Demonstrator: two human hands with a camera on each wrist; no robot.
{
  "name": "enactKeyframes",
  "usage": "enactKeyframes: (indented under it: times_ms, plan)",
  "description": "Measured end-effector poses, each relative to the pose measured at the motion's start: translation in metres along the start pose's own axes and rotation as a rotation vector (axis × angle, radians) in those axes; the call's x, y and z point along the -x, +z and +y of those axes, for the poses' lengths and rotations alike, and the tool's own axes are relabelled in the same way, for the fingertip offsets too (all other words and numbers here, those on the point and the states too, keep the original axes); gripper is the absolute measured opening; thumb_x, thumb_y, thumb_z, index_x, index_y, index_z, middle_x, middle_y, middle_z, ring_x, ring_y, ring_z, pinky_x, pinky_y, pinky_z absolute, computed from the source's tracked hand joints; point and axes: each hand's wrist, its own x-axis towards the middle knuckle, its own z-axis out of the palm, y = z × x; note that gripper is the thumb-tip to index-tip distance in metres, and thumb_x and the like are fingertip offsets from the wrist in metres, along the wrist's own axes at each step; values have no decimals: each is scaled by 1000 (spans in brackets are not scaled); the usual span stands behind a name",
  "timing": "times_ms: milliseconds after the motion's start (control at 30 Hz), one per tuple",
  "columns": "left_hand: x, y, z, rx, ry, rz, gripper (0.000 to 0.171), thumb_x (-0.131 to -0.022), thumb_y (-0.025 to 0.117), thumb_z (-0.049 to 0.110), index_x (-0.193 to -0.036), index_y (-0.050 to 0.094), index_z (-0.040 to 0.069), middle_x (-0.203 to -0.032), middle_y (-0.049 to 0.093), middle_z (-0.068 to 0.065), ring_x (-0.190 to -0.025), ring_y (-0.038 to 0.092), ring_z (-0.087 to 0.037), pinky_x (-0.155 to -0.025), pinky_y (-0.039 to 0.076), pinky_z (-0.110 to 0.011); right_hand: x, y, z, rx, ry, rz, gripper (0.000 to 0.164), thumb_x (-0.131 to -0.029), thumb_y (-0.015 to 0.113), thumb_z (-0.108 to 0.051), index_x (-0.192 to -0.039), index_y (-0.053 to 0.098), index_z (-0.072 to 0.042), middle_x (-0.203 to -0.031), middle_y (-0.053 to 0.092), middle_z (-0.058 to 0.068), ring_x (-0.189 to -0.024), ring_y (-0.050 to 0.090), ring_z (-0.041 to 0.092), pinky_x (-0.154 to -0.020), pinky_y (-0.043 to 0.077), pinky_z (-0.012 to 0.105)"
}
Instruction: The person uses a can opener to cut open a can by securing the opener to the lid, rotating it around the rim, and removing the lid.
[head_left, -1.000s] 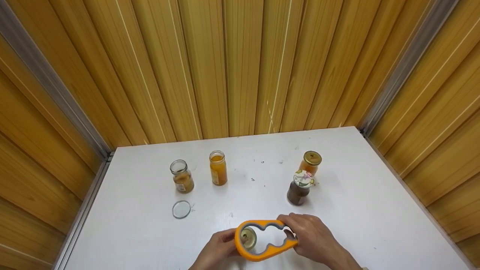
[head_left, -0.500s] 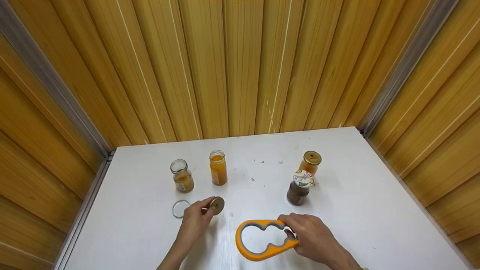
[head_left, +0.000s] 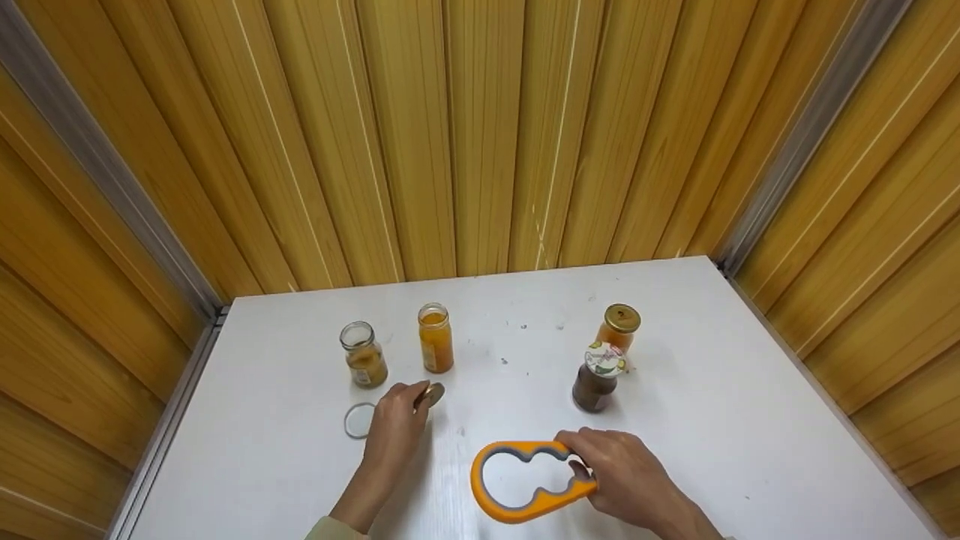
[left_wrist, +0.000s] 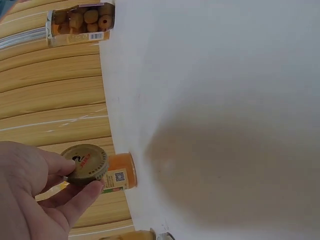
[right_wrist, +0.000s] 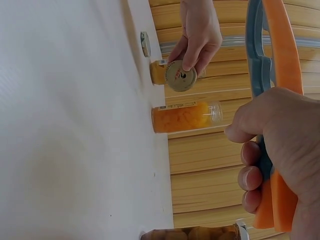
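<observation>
My left hand (head_left: 396, 424) pinches a gold jar lid (left_wrist: 86, 164) between thumb and fingers, raised off the white table. Just behind the lid stands an uncapped jar of orange fruit (head_left: 436, 349). Left of it is another uncapped glass jar (head_left: 365, 364), partly filled with something yellowish brown. A pale round lid (head_left: 358, 421) lies flat on the table beside my left hand. At the front right, my right hand (head_left: 630, 480) grips the handle end of an orange jar opener (head_left: 517, 515) with grey scalloped inner edges. The opener's wide loop points left, with nothing inside it.
On the right stand two capped jars: a dark one with a patterned white lid (head_left: 595, 386) and, just behind it, one with a gold lid (head_left: 622, 318). Wood-patterned panels (head_left: 480, 135) enclose the white table (head_left: 712, 420) at the back and sides.
My left hand has carried the gold lid from inside the opener's loop up and left, toward the uncapped jars, tilting it. My right hand and the opener have stayed in place.
</observation>
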Motion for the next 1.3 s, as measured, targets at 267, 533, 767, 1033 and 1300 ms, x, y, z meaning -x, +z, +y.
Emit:
enactKeyframes:
  times_ms: [267,533,767,1033,1300]
  plan:
    - [-4,20,-10,-161,137,99,16,-83,70,11,-99,71,12,-87,58,-3,-74,62,-17,-66,54,-30,0,1,-1,3,4,-12,45,-77,74,-12,-113,54,-32,-87,57,-21,-66,49,-1,-64,50,23]
    - [-8,37,-11,-284,276,185,16,-79,71,1,-94,70,6,-89,58,-10,-72,63,-22,-61,54,-31,1,2,1,3,-8,26,48,-75,74,-8,-111,53,-31,-84,55,-22,-63,47,-2,-60,48,21]
    - [-6,45,-13,-398,307,182,26,-74,71,-8,-97,69,3,-90,57,-12,-72,63,-23,-59,55,-33,2,3,2,-17,4,15,47,-77,73,-8,-112,53,-33,-86,55,-22,-65,49,-2,-63,49,23]
    - [-1,53,-11,-542,373,168,18,-71,71,-7,-86,72,3,-82,59,-12,-64,59,-25,-49,51,-34,2,4,1,-25,16,0,45,-78,72,-11,-113,53,-33,-87,55,-22,-66,49,-1,-64,50,24]
    - [2,55,-12,-598,423,158,15,-70,72,-4,-83,72,3,-85,62,-12,-66,59,-24,-50,50,-33,2,6,2,-28,6,2,46,-77,73,-9,-113,54,-33,-87,56,-21,-67,50,-2,-64,50,24]
